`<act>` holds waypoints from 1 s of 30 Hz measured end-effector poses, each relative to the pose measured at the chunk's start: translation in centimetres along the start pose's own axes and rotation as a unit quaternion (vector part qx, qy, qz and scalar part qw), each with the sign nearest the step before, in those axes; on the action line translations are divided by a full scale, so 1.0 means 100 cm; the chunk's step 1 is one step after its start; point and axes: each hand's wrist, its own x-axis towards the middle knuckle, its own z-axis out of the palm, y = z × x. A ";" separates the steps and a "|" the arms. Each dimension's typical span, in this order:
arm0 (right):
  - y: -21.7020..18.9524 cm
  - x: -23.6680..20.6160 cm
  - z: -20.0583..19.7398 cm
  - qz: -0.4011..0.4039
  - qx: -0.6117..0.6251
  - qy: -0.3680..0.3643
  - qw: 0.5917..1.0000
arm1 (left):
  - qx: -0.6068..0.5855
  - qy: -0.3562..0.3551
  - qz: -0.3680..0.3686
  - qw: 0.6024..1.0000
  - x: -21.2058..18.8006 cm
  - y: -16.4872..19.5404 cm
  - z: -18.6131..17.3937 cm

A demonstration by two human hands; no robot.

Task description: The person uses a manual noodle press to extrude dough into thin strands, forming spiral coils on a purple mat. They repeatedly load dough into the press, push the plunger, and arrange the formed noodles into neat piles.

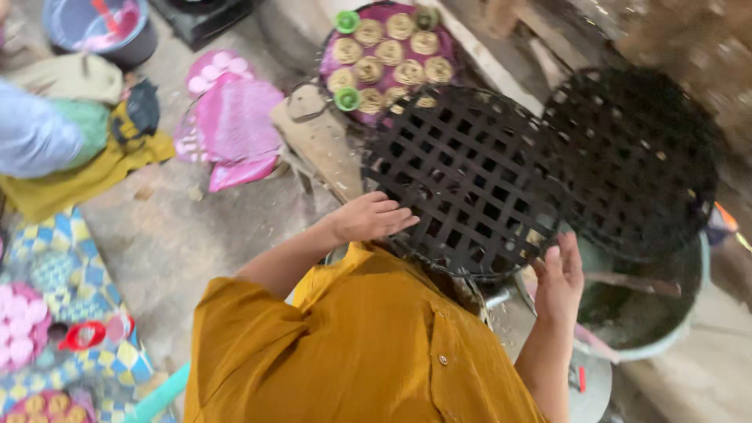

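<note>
A round black lattice tray [462, 180] lies in front of me, just above my yellow sleeve. My left hand [368, 218] grips its left rim, fingers curled over the edge. At the lower right rim, my right hand [560, 278] presses against it with fingers extended upward. A second black lattice tray [634, 157] sits to the right, overlapping the first, above a grey-green basin [666, 337]. Behind them is a purple round tray [446, 47] carrying several coiled yellow spirals and two green caps.
Pink plastic sheets [231, 125] and a yellow cloth [86, 176] lie on the concrete floor at left. Another person's light blue sleeve [31, 133] is at the far left. A checked mat [70, 258] holds pink discs and a red ring [82, 335]. A dark bucket [98, 27] stands top left.
</note>
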 end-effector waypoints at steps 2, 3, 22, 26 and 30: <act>0.007 0.005 0.015 -0.042 -0.073 -0.017 0.996 | -0.022 -0.078 -0.061 0.995 -0.010 0.007 -0.003; 0.011 0.006 0.024 -0.058 -0.097 -0.011 0.994 | -0.036 -0.085 -0.096 0.991 -0.015 0.008 -0.006; 0.183 -0.023 0.446 0.112 -0.139 -0.417 0.891 | -0.078 -0.038 -0.886 0.455 -0.500 -0.299 -0.044; 0.274 0.018 0.619 0.121 -0.333 -0.357 0.864 | -0.143 -0.106 -0.943 0.282 -0.601 -0.413 -0.050; 0.336 0.046 0.716 -0.035 -0.720 -0.336 0.607 | -0.132 -0.082 -0.944 0.290 -0.673 -0.493 -0.027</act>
